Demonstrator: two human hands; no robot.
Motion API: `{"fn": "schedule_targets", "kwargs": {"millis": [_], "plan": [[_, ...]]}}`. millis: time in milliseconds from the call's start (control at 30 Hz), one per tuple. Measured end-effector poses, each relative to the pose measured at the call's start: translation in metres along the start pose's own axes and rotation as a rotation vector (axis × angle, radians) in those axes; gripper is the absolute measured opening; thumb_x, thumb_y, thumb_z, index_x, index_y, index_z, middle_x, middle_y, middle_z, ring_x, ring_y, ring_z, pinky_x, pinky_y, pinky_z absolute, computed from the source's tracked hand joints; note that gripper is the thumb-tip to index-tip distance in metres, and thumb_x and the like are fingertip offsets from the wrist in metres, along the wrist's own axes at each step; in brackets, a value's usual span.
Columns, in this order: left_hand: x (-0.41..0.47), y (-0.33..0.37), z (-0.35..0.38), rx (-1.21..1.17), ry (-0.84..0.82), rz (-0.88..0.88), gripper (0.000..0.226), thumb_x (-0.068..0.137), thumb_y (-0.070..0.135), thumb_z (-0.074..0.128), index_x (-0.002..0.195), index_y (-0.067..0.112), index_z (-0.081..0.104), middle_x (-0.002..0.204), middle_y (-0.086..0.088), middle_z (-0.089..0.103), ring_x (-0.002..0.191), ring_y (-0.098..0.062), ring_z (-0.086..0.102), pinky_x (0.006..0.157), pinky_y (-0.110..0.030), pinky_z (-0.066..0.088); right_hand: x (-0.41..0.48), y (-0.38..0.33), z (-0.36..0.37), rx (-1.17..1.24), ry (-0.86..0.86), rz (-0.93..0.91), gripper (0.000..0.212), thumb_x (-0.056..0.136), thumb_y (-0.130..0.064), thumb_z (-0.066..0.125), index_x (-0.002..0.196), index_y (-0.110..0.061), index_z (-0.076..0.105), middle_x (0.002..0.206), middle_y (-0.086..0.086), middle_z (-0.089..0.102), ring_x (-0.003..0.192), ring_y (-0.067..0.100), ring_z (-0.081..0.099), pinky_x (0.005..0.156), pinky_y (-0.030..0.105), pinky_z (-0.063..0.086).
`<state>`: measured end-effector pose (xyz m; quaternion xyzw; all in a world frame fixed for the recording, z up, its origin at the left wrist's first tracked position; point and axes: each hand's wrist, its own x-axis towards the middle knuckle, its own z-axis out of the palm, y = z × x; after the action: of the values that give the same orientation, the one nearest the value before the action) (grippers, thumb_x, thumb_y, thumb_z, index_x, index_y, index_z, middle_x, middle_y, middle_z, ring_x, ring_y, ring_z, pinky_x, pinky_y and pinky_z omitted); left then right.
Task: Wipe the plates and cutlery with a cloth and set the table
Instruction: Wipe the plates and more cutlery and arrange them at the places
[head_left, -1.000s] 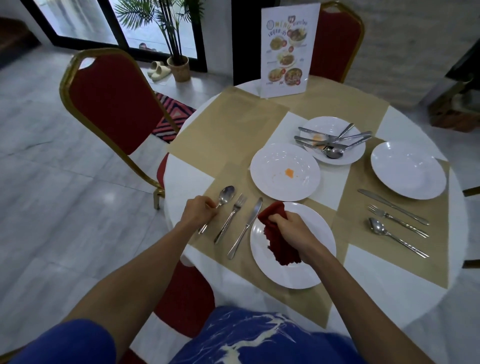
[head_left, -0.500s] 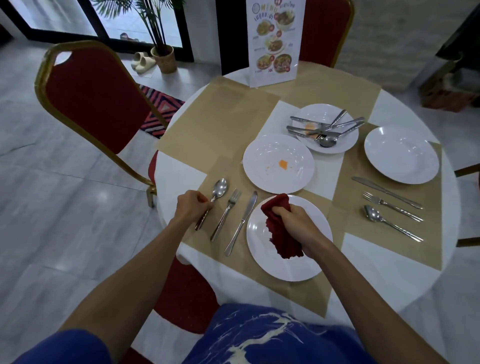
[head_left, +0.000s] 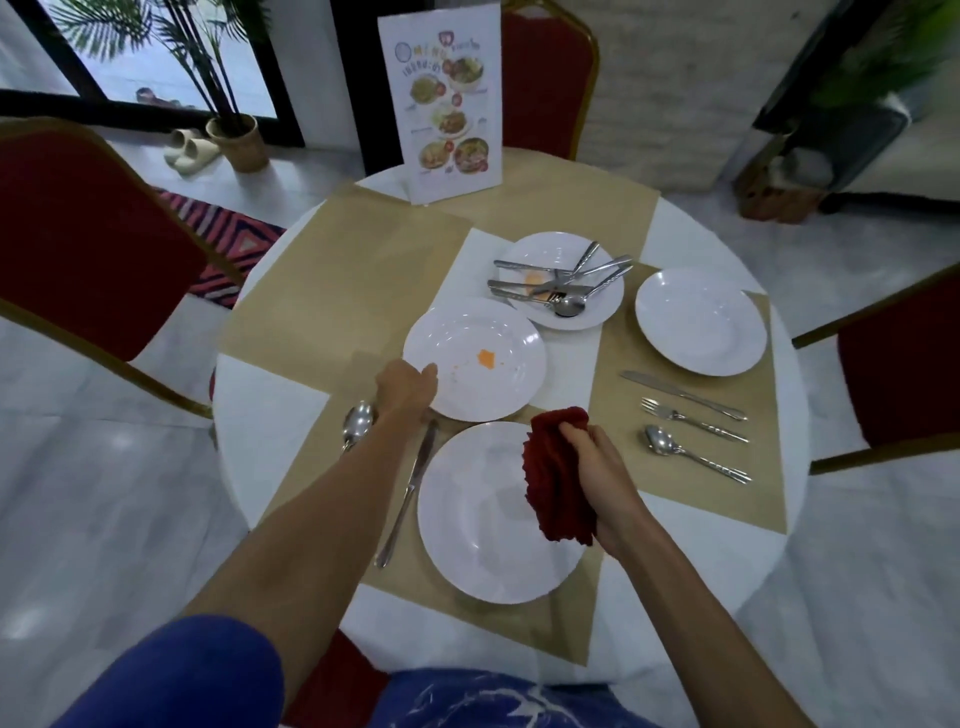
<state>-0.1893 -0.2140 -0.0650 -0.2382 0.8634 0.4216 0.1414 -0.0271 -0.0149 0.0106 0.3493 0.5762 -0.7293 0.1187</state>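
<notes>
Cloth (head_left: 556, 483) in right hand (head_left: 605, 478); left hand (head_left: 402, 389) touching plate (head_left: 483, 327).

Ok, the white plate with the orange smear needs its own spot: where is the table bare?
The tan paper mat at far left, between the standing menu card and the white plate with the orange smear, lies bare. The centre is crowded: that plate lies close beside the white plate piled with cutlery. The right mat is already set.
</notes>
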Motion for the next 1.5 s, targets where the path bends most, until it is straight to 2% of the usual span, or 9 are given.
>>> {"fn": "schedule_targets", "kwargs": {"millis": [267, 433, 567, 633, 767, 933, 1133, 1367, 1500], "plan": [[0.005, 0.002, 0.006, -0.416, 0.012, -0.102, 0.037, 0.091, 0.014, 0.048, 0.124, -0.004, 0.051, 0.122, -0.023, 0.06, 0.113, -0.039, 0.06, 0.093, -0.048, 0.054, -0.003, -0.037, -0.037, -0.057, 0.045, -0.167, 0.027, 0.103, -0.038, 0.058, 0.115, -0.018, 0.073, 0.105, 0.013, 0.078, 0.093, 0.039, 0.076, 0.082, 0.06, 0.06], [-0.027, 0.011, -0.02, -0.637, 0.148, -0.109, 0.036, 0.098, 0.03, 0.035, 0.128, 0.019, 0.051, 0.12, -0.005, 0.059, 0.11, -0.033, 0.059, 0.093, -0.055, 0.054, 0.008, -0.07, -0.03, -0.257, 0.068, -0.383, 0.023, 0.099, -0.047, 0.059, 0.1, -0.032, 0.076, 0.099, 0.02, 0.075, 0.086, 0.045, 0.073, 0.071, 0.064, 0.06], [-0.096, 0.021, -0.039, -0.684, 0.19, 0.035, 0.033, 0.105, 0.041, 0.028, 0.115, 0.021, 0.053, 0.113, 0.002, 0.059, 0.112, -0.027, 0.057, 0.103, -0.048, 0.047, 0.025, -0.088, 0.005, -0.511, 0.156, -0.693, 0.02, 0.098, -0.041, 0.057, 0.084, -0.032, 0.067, 0.085, 0.005, 0.069, 0.079, 0.018, 0.065, 0.07, 0.03, 0.05], [-0.129, 0.024, -0.036, -0.694, 0.132, 0.081, 0.038, 0.106, 0.043, 0.027, 0.121, 0.021, 0.054, 0.12, 0.004, 0.058, 0.117, -0.022, 0.054, 0.107, -0.045, 0.043, 0.032, -0.084, 0.031, -0.689, 0.2, -0.829, 0.023, 0.099, -0.035, 0.053, 0.085, -0.026, 0.068, 0.085, 0.005, 0.066, 0.081, 0.02, 0.06, 0.071, 0.032, 0.042], [-0.154, 0.037, -0.023, -0.732, 0.056, 0.07, 0.041, 0.107, 0.04, 0.029, 0.129, 0.019, 0.058, 0.123, 0.006, 0.061, 0.113, -0.013, 0.055, 0.1, -0.032, 0.041, 0.026, -0.041, 0.077, -0.965, 0.078, -0.82, 0.045, 0.097, -0.039, 0.038, 0.115, -0.019, 0.074, 0.117, 0.005, 0.07, 0.107, 0.03, 0.059, 0.094, 0.044, 0.044], [-0.138, 0.023, -0.056, -0.759, 0.201, 0.022, 0.04, 0.106, 0.038, 0.033, 0.119, 0.014, 0.062, 0.113, 0.001, 0.065, 0.105, -0.019, 0.06, 0.093, -0.034, 0.049, -0.009, 0.006, 0.054, -1.213, -0.4, -0.89, 0.058, 0.099, -0.049, 0.027, 0.135, -0.026, 0.066, 0.138, -0.008, 0.059, 0.108, 0.021, 0.049, 0.099, 0.04, 0.041], [-0.161, 0.011, -0.032, -0.735, 0.128, -0.001, 0.036, 0.105, 0.043, 0.033, 0.105, 0.017, 0.058, 0.095, 0.008, 0.058, 0.094, -0.014, 0.055, 0.089, -0.034, 0.046, 0.04, -0.023, 0.027, -1.359, 0.04, -0.747, 0.041, 0.107, -0.036, 0.035, 0.139, -0.027, 0.06, 0.135, 0.002, 0.054, 0.118, 0.03, 0.047, 0.102, 0.043, 0.036], [-0.15, 0.017, -0.042, -0.666, 0.169, 0.076, 0.038, 0.106, 0.038, 0.036, 0.098, 0.011, 0.06, 0.089, 0.001, 0.061, 0.084, -0.014, 0.056, 0.079, -0.033, 0.043, -0.022, 0.023, 0.026, -1.226, -0.404, -0.919, 0.051, 0.103, -0.044, 0.033, 0.145, -0.027, 0.056, 0.14, -0.002, 0.055, 0.115, 0.024, 0.048, 0.1, 0.038, 0.041], [-0.155, 0.021, -0.047, -0.735, 0.114, 0.086, 0.033, 0.106, 0.041, 0.035, 0.098, 0.025, 0.062, 0.093, 0.005, 0.062, 0.084, -0.012, 0.057, 0.078, -0.031, 0.049, 0.018, -0.006, -0.006, -1.33, -0.137, -0.841, 0.038, 0.098, -0.022, 0.056, 0.136, -0.025, 0.06, 0.127, 0.008, 0.058, 0.114, 0.031, 0.052, 0.097, 0.04, 0.043]]}}
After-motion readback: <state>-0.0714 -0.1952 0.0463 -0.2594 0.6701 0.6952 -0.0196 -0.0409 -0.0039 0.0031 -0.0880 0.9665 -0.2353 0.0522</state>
